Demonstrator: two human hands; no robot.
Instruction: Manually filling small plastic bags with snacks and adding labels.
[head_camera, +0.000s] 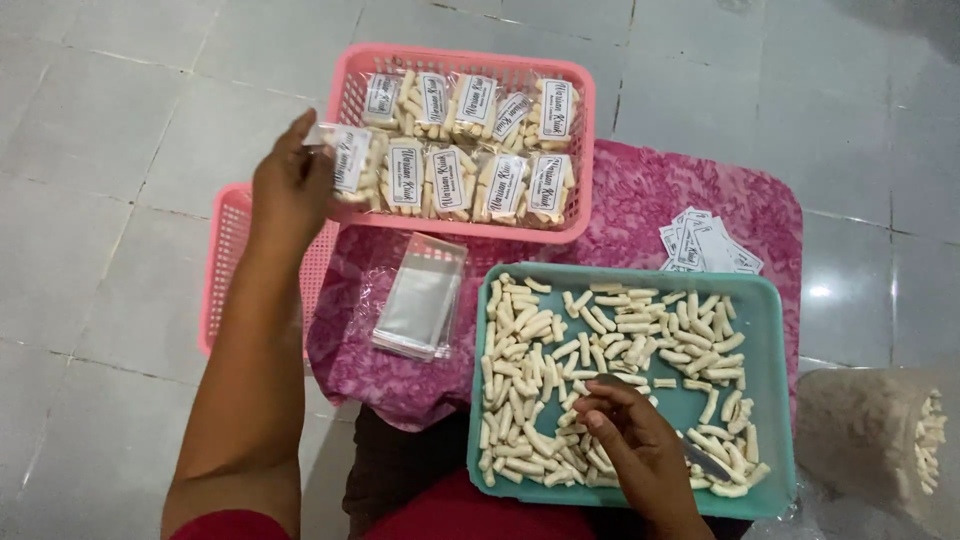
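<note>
over the near left corner of the pink basket, the left hand pinches a filled clear packet by its top edge, fingers closed on it. the packet holds pale, short snack sticks and bears a white upright label with dark print. beside it in the basket lie two rows of like packets, each with the same white label, set close side by side. lower down, the right hand rests on the teal tray, fingertips drawn together among the loose snack sticks; whether it grips any cannot be told. between basket and tray, a stack of empty clear bags lies on the pink patterned cloth. a fanned heap of white paper labels lies just behind the tray's far right corner. a second pink basket sits on the left.
</note>
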